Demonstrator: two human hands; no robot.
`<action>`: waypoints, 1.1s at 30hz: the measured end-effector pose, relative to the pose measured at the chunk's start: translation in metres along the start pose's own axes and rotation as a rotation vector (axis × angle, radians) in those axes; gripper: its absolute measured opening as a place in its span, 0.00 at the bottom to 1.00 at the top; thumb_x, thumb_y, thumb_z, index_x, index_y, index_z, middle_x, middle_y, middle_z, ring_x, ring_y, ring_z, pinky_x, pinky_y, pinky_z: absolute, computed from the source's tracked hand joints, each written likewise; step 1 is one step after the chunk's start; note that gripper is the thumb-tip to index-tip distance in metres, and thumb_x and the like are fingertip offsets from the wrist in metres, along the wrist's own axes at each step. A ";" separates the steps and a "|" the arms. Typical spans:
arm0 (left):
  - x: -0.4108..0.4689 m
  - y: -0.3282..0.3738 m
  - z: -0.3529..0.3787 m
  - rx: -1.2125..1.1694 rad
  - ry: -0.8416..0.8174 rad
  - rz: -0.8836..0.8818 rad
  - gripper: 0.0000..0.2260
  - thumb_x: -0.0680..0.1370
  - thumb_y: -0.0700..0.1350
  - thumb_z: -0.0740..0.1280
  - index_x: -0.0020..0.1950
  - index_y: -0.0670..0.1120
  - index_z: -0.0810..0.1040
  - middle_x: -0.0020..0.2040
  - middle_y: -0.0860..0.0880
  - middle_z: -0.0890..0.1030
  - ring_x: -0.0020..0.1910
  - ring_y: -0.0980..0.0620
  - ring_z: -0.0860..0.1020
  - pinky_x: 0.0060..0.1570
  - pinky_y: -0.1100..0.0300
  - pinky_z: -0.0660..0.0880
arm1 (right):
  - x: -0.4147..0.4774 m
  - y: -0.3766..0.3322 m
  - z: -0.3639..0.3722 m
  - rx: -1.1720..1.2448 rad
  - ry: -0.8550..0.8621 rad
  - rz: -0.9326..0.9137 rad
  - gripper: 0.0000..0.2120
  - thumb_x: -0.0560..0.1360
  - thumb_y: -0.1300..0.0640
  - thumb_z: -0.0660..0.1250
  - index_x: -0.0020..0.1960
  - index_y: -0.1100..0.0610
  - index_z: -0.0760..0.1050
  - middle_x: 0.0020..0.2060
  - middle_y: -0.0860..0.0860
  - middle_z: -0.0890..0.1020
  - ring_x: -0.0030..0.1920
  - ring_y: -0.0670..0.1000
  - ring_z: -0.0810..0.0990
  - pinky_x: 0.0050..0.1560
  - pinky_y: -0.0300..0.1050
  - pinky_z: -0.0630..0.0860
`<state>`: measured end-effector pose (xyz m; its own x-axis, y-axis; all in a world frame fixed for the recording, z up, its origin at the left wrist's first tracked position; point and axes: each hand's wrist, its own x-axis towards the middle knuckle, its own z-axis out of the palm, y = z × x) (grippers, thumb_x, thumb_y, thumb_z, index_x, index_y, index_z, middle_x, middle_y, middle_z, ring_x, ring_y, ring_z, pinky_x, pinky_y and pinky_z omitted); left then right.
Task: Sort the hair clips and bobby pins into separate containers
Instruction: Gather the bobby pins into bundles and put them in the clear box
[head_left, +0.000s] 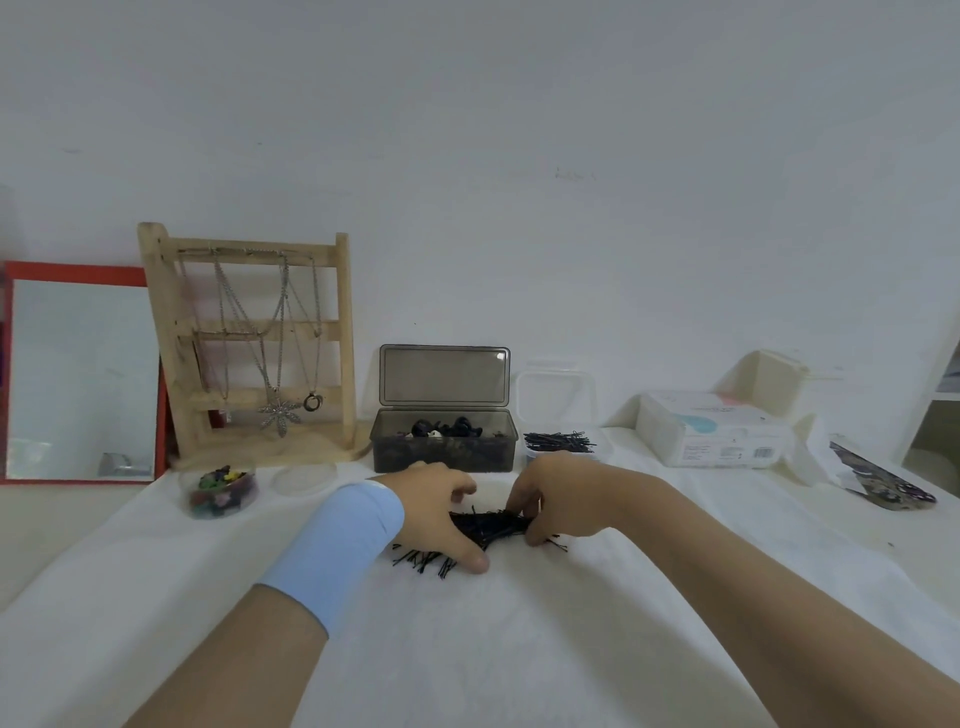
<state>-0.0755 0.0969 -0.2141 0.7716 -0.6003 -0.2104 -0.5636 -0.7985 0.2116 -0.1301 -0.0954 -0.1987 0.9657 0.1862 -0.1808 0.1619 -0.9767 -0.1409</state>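
My left hand (441, 514) and right hand (550, 499) meet over a heap of black bobby pins (488, 526), which lies on the white cloth (519, 649) just in front of the smoky grey hinged box (444, 449). The pins are thin, dark and glossy. They are bunched thick in the middle, with loose ones fanning out at the near left edge. My left fingers and thumb curl round the heap's left side, and my right fingers curl and pinch its right end. The box's lid is up, with dark hair clips inside. Just right of the box, a clear container (563, 446) holds more bobby pins. Well left of the box is a round clear tub of coloured clips (221, 491).
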 end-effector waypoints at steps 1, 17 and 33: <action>-0.001 -0.001 -0.001 0.050 0.006 -0.034 0.39 0.67 0.66 0.73 0.74 0.56 0.68 0.67 0.56 0.71 0.65 0.52 0.70 0.66 0.52 0.72 | 0.001 0.000 0.000 0.002 0.012 -0.003 0.21 0.73 0.54 0.74 0.65 0.49 0.79 0.57 0.46 0.82 0.50 0.48 0.77 0.41 0.37 0.71; -0.008 -0.020 -0.019 -0.065 0.026 -0.123 0.30 0.67 0.61 0.77 0.66 0.54 0.74 0.62 0.57 0.77 0.58 0.53 0.77 0.60 0.58 0.74 | 0.026 -0.023 -0.001 -0.068 -0.044 -0.267 0.22 0.73 0.53 0.75 0.66 0.50 0.79 0.64 0.48 0.75 0.61 0.50 0.75 0.62 0.45 0.72; -0.008 -0.016 -0.017 -0.100 -0.014 -0.068 0.21 0.69 0.58 0.77 0.60 0.56 0.81 0.49 0.63 0.82 0.53 0.57 0.80 0.59 0.57 0.76 | 0.018 -0.018 0.002 -0.242 0.008 -0.183 0.13 0.79 0.55 0.66 0.62 0.56 0.80 0.54 0.55 0.81 0.56 0.57 0.77 0.56 0.54 0.77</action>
<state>-0.0673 0.1156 -0.1993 0.8022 -0.5464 -0.2406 -0.4778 -0.8292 0.2901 -0.1164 -0.0740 -0.2014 0.9172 0.3619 -0.1664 0.3766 -0.9240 0.0658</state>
